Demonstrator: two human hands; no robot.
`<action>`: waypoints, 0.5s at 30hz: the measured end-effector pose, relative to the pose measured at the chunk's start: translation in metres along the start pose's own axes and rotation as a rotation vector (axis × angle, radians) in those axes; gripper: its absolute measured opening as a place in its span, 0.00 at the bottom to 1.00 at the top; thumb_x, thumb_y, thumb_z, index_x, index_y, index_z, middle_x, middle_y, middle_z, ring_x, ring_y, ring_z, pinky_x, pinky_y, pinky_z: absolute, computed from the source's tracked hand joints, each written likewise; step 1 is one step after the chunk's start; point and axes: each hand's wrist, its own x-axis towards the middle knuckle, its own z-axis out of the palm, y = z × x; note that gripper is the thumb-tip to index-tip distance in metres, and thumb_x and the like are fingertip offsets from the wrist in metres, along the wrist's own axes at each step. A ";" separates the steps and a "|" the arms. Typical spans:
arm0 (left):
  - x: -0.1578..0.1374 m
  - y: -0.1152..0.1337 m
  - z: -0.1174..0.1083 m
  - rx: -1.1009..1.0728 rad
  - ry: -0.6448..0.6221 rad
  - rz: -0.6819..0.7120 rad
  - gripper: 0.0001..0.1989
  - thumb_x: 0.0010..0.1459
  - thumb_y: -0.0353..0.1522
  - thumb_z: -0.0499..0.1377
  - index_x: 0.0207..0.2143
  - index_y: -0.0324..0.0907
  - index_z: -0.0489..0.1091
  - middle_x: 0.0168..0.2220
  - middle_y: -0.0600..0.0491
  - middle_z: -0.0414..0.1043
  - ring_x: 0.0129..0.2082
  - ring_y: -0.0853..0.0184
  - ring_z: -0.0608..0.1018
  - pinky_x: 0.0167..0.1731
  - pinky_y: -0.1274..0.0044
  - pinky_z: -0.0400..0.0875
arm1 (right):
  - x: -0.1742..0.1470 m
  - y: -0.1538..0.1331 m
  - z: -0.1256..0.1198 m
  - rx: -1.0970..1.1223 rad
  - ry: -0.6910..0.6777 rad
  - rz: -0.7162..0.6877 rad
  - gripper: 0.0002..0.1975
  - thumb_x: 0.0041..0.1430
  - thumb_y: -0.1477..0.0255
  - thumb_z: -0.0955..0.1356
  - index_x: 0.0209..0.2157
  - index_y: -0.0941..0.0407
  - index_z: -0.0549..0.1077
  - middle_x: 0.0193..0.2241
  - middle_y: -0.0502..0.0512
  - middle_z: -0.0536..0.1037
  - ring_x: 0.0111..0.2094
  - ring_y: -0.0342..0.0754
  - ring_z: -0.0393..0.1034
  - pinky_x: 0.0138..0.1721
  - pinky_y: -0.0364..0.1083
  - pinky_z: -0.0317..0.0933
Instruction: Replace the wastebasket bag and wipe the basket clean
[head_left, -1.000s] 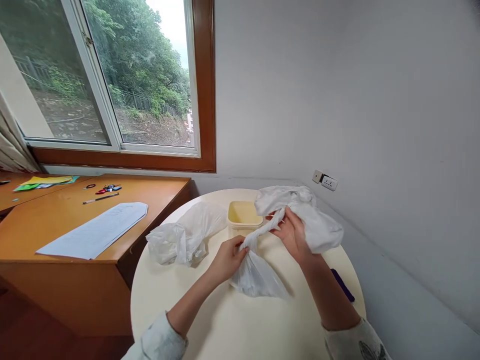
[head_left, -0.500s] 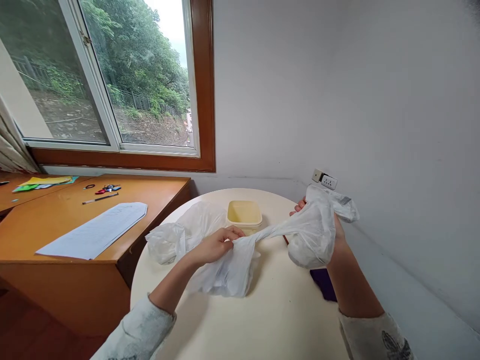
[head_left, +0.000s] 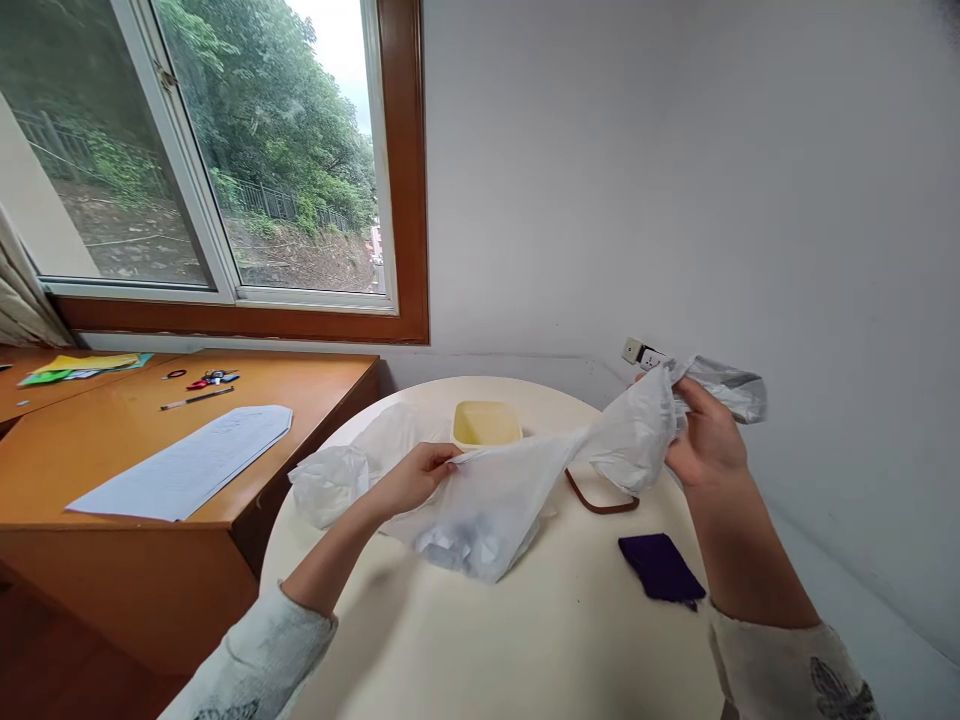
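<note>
A thin white plastic bag (head_left: 510, 490) is stretched between my two hands above the round table (head_left: 525, 640). My left hand (head_left: 416, 478) pinches the bag's upper edge near the middle. On the right, my right hand (head_left: 705, 435) grips the bag's gathered end, part of which sticks out past the fingers. Something bluish-white shows dimly through the lower part of the bag; I cannot make out what it is. Behind the bag stands a yellow plastic tub (head_left: 487, 424), its lower part hidden. Another crumpled white plastic bag (head_left: 330, 485) lies to the left of my left hand.
A dark purple folded cloth (head_left: 661, 568) and a brown rectangular frame-like piece (head_left: 604, 508) lie on the table's right side. The wooden desk (head_left: 315, 375) at left carries papers (head_left: 187, 465), a pen (head_left: 196, 399) and small items. A wall socket (head_left: 651, 358) sits behind my right hand.
My right hand has moved right and turned, and the bag's twisted middle has opened out wider. More of the purple cloth and the brown piece now shows. My left hand has shifted slightly left.
</note>
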 end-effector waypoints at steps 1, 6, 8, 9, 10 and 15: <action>-0.001 0.000 -0.001 0.009 0.009 -0.007 0.07 0.49 0.32 0.57 0.28 0.41 0.75 0.28 0.52 0.73 0.29 0.65 0.72 0.28 0.80 0.64 | 0.001 -0.002 -0.002 -0.010 -0.011 -0.006 0.04 0.46 0.69 0.68 0.27 0.53 0.72 0.26 0.48 0.74 0.33 0.46 0.69 0.32 0.44 0.64; -0.001 0.005 -0.007 -0.016 0.078 0.031 0.05 0.49 0.32 0.59 0.25 0.41 0.74 0.27 0.52 0.74 0.32 0.65 0.74 0.34 0.78 0.65 | -0.001 -0.008 0.009 -0.087 -0.211 0.004 0.04 0.45 0.69 0.67 0.25 0.53 0.72 0.27 0.50 0.74 0.35 0.49 0.70 0.32 0.46 0.65; 0.001 0.010 -0.007 -0.038 0.073 0.041 0.04 0.48 0.32 0.60 0.26 0.41 0.74 0.28 0.51 0.74 0.34 0.64 0.74 0.36 0.77 0.66 | -0.004 -0.007 0.023 -0.092 -0.309 0.049 0.04 0.44 0.69 0.68 0.25 0.54 0.73 0.26 0.50 0.74 0.35 0.49 0.70 0.33 0.47 0.65; 0.002 0.014 -0.005 -0.051 0.060 0.044 0.04 0.48 0.32 0.61 0.27 0.41 0.75 0.30 0.51 0.74 0.35 0.64 0.74 0.37 0.77 0.66 | -0.005 -0.004 0.031 -0.096 -0.346 0.072 0.04 0.43 0.70 0.68 0.26 0.54 0.73 0.26 0.50 0.75 0.35 0.49 0.70 0.34 0.47 0.65; 0.003 0.019 -0.002 -0.069 0.041 0.049 0.07 0.46 0.31 0.62 0.31 0.41 0.75 0.33 0.50 0.74 0.36 0.63 0.74 0.38 0.76 0.66 | -0.005 -0.001 0.040 -0.104 -0.377 0.090 0.04 0.43 0.70 0.68 0.26 0.54 0.73 0.27 0.50 0.75 0.36 0.50 0.70 0.34 0.47 0.65; 0.017 0.045 0.025 -0.094 -0.042 0.171 0.31 0.36 0.27 0.67 0.47 0.47 0.67 0.47 0.48 0.68 0.44 0.62 0.71 0.42 0.74 0.65 | -0.003 0.020 0.081 -0.194 -0.535 0.104 0.04 0.43 0.70 0.70 0.25 0.54 0.73 0.27 0.50 0.76 0.37 0.50 0.70 0.36 0.47 0.65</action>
